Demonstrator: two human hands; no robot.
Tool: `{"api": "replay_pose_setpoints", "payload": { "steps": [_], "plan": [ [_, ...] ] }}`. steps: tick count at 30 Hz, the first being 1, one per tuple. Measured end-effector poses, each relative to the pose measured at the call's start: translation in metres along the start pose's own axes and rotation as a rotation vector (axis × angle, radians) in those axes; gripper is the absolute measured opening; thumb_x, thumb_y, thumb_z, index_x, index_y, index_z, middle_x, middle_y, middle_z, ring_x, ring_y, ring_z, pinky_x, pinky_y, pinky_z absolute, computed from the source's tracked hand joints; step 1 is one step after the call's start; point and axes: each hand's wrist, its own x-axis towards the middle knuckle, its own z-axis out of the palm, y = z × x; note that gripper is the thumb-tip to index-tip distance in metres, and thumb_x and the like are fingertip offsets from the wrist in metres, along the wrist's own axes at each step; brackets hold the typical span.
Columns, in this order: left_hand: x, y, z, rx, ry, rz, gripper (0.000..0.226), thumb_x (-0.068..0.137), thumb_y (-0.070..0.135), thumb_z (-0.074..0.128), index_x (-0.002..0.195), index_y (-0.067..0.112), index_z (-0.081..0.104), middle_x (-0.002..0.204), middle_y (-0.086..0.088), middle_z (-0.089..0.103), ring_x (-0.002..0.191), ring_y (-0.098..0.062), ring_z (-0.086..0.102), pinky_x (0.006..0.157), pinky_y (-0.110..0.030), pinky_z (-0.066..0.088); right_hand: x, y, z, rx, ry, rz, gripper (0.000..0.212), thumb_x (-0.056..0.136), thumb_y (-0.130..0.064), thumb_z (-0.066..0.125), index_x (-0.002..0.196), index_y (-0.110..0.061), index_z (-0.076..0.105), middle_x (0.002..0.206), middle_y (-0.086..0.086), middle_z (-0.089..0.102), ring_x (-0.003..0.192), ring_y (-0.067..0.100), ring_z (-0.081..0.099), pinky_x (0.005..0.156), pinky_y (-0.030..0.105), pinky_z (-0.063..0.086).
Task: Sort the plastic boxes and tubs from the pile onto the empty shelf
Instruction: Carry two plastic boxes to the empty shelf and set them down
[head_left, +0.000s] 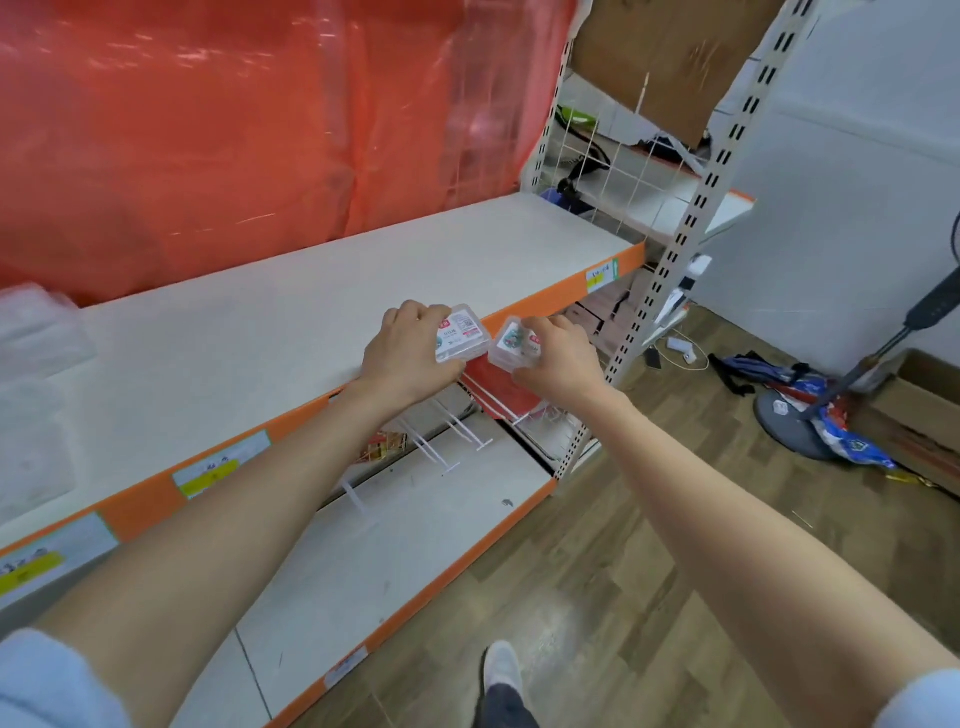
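Reaching forward over lower shelf (415, 519), both arms extended. Left hand (410, 353) curled round clear labelled box (464, 334), at orange front edge of upper shelf (311, 312). Right hand (558, 358) pinches second box (511, 345), tilted, just beside first. Clear tubs (36, 338), blurred, at shelf's left end. Orange sheet (234, 130) behind.

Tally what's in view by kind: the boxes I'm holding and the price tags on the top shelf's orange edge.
Boxes: 2, one in the left hand, one in the right hand.
Price tags: 3, on the shelf edge.
Total: 5.
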Motion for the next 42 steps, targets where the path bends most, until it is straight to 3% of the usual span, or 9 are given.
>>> {"api": "replay_pose_setpoints", "payload": {
  "steps": [16,42],
  "plan": [
    [0.158,0.046,0.048,0.041,0.065,-0.17,0.063,0.082,0.033,0.061,0.138,0.019,0.037,0.132,-0.007,0.041,0.123,-0.026,0.034,0.092,-0.035,0.038,0.177,0.091,-0.033,-0.014,-0.022,-0.163,0.06,0.078,-0.024,0.065,0.134,-0.017,0.044,0.124,0.009,0.049,0.116,0.03,0.043,0.09,0.04,0.04],
    [0.314,-0.015,0.063,0.032,0.011,-0.26,0.062,0.081,0.031,0.063,0.136,0.021,0.036,0.132,-0.004,0.039,0.123,-0.024,0.033,0.093,-0.032,0.035,0.359,0.085,-0.015,-0.062,-0.151,-0.193,0.067,0.079,-0.019,0.067,0.138,-0.017,0.037,0.134,0.01,0.042,0.122,0.03,0.037,0.094,0.035,0.034]
  ]
}}
